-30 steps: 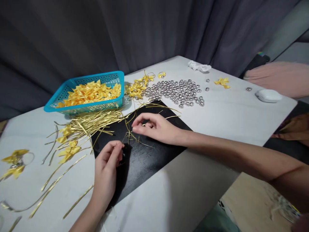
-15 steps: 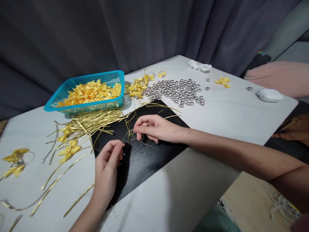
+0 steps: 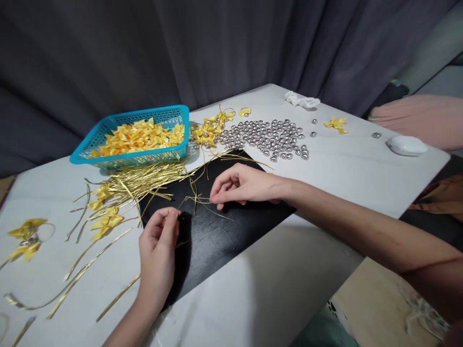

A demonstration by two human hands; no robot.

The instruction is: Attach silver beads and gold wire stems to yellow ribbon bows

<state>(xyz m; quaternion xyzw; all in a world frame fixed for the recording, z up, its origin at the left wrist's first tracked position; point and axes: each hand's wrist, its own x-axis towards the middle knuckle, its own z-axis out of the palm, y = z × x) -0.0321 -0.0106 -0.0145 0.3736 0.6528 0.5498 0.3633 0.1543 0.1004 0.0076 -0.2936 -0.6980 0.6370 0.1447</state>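
Note:
Above a black mat (image 3: 217, 246), my left hand (image 3: 159, 241) pinches one end of a thin gold wire tie (image 3: 198, 197). The fingertips of my right hand (image 3: 238, 185) are closed on the wire on the other side. Between the two hands the wire spans a short gap, bent and crossed with other thin strands. A loose strand trails over the mat below my right hand. Behind my left hand lies a thick pile of gold ties (image 3: 148, 178), some of them reaching onto the mat.
A blue basket (image 3: 130, 156) of folded yellow ribbon pieces (image 3: 141, 137) stands at the back left. Silver heart-shaped beads (image 3: 267, 137) spread behind the mat. Yellow ribbon bows (image 3: 106, 223) and loose ties lie left. A white dish (image 3: 407, 145) sits near the right edge.
My hands have drawn a little further apart, the right one moving right and slightly up, the left one slightly left. The wire between them now shows straighter.

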